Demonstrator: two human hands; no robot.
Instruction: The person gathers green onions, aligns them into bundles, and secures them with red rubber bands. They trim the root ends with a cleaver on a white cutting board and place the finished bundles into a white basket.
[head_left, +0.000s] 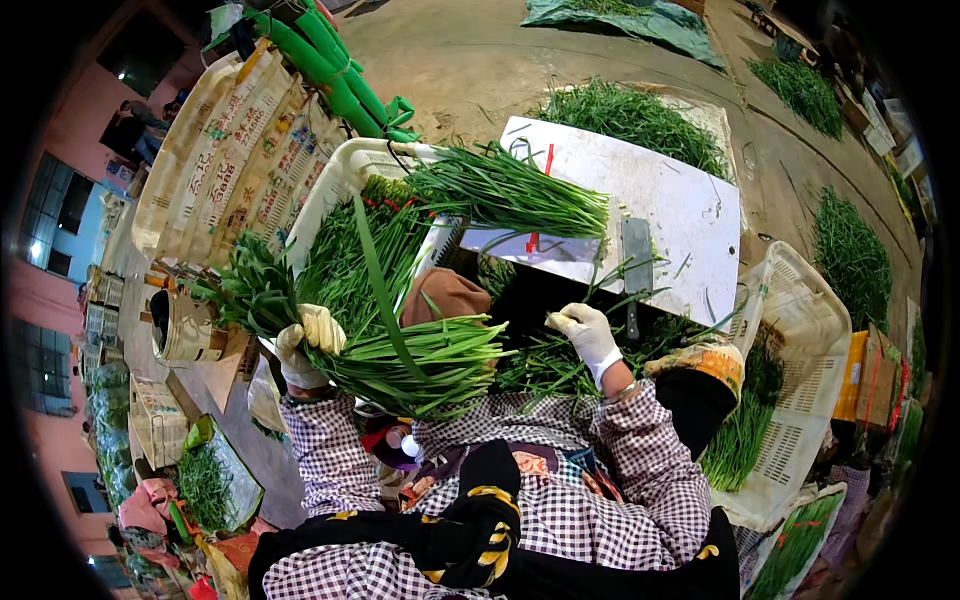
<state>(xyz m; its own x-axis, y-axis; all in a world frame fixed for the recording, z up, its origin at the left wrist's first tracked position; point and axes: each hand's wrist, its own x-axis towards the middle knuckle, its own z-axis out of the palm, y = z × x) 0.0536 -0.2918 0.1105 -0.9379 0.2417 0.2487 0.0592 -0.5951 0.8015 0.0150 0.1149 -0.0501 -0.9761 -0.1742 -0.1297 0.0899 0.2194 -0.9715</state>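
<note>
My left hand (309, 343), in a pale glove, is closed around a bundle of long green leafy stalks (420, 360), cut ends pointing right across my lap. My right hand (589, 334), in a white glove, is raised at the near side of the white board (675, 225), fingertips together; whether they pinch a small scrap I cannot tell. Another green bundle (517, 191) lies over the board's left part, with a red strip (532, 241) under it. A cleaver (637, 255) rests on the board, its dark handle over the near edge. Loose stalks lie below my right hand.
A white plastic crate (349, 150) with tied bundles stands left of the board; another crate (810, 330) holding greens is at the right. Stacked crates (217, 157) and green wrapped poles (330, 60) rise at the upper left. Piles of greens (637, 120) lie on the floor beyond.
</note>
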